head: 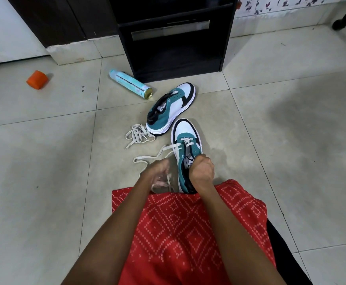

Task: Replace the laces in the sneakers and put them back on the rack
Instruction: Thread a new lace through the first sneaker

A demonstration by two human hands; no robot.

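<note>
Head view: the near sneaker (pixel 188 140) stands upright on the floor (pixel 44 161) just in front of the person's lap, toe pointing away, heel against a red cloth (pixel 188 223) over the knees. Its lace (pixel 147 159) crosses only the lowest eyelets near the toe, and the rest trails off to the left in loose loops on the tiles. The right hand (pixel 202 169) grips the sneaker at the tongue, fingers curled tight on it. The left hand (pixel 157 173) is blurred, but its fingers look closed on the lace just beside the shoe. Lacing seems barely begun on this shoe. A hard pull from the left could drag the short end back out of its eyelet or leave the two ends uneven, and the slack loops on the floor could knot as they are drawn in. The far sneaker (pixel 174 105) leans on its side near the foot of the black rack (pixel 176 38), with no lace in it, and a loose lace (pixel 138 134) lies in a heap touching its heel, tangled enough to snag when lifted. A spray can (pixel 129 83) lies on its side by the rack's left front corner, and could roll if knocked. An orange cap (pixel 37 79) sits well apart to the left. Count: two sneakers, two laces, one rack, one can, one cap.
</note>
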